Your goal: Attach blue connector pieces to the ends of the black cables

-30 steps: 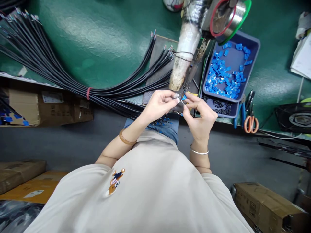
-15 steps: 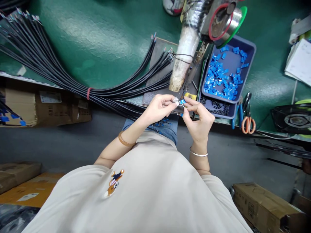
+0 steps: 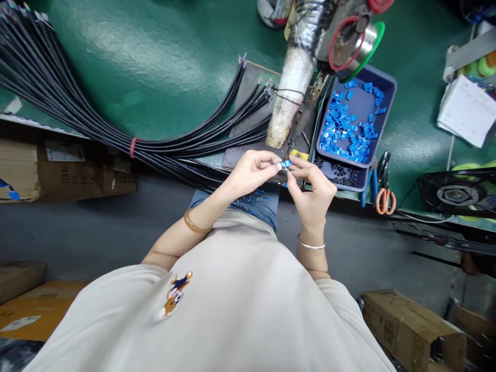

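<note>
Near the front edge of the green table, a small blue connector (image 3: pixel 287 164) sits between my two hands. My left hand (image 3: pixel 253 170) is closed in a pinch at the connector's left end, where something whitish shows at the fingertips. From the right, my right hand (image 3: pixel 313 187) pinches at the connector, with a thin pale wire beside its fingertips. Which part each fingertip grips is too small to tell. Just above the hands hangs a white wrapped tube (image 3: pixel 289 90). A bundle of black cables (image 3: pixel 170 147), tied with a red band, lies to the left.
A grey-blue tray (image 3: pixel 388 106) of blue connectors overlaps another tray of small black parts (image 3: pixel 343 173). Orange-handled scissors (image 3: pixel 385 200) lie beside blue-handled pliers (image 3: pixel 374 183). A black fan (image 3: pixel 457 194) and papers (image 3: pixel 467 111) are on the right. Cardboard boxes (image 3: pixel 413 323) stand below the table.
The whole view has shifted, so the table items appear slightly further left. Both hands stay together at the blue connector, which shows a little more between the fingertips.
</note>
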### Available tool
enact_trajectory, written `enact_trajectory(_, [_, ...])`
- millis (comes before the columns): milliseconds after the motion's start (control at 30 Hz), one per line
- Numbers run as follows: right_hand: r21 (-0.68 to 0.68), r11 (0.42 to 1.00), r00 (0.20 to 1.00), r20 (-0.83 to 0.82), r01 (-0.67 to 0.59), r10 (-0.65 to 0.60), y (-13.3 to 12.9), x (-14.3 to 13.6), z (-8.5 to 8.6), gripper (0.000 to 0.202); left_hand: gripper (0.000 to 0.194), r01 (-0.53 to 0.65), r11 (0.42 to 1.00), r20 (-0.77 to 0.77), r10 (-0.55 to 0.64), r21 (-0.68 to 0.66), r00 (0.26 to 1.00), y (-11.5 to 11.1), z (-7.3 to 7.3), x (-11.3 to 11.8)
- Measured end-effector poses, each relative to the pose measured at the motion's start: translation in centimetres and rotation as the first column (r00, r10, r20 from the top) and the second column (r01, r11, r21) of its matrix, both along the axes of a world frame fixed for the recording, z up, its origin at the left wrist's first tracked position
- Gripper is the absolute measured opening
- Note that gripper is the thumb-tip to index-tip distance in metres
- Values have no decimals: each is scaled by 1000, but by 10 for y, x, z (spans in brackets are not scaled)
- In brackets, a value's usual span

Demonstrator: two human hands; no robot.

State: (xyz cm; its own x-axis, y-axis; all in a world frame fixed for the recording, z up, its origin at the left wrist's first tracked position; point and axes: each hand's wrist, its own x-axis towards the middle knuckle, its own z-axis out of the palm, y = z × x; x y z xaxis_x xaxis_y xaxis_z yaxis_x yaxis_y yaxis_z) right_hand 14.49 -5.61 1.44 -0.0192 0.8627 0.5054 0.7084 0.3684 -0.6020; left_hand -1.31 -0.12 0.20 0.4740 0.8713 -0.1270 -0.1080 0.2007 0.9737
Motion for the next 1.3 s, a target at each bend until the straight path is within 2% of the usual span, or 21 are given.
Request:
enact_trajectory(300, [28, 1000, 1000, 7, -8, 8, 3, 1, 0, 8, 11, -12, 999, 64, 10, 30, 998, 2, 4, 1])
enact_trajectory(633, [40, 999, 1000, 18, -1, 0, 2, 2, -3, 13, 12, 38, 999, 0, -38, -32, 999, 1, 3, 2])
enact_trajectory(967, [57, 998, 997, 68, 33, -37, 3, -2, 3, 10, 14, 15, 992, -37, -10, 128, 999, -1, 0, 0])
enact_trajectory(1167, [33, 999, 997, 77, -25, 23, -2, -2, 2, 10, 13, 76, 996, -23, -75, 35, 997, -3, 1, -2])
enact_trajectory(1300, [11, 999, 996, 79, -44, 43, -5, 0, 3, 10, 15, 98, 995, -50, -97, 27, 994, -4, 3, -3])
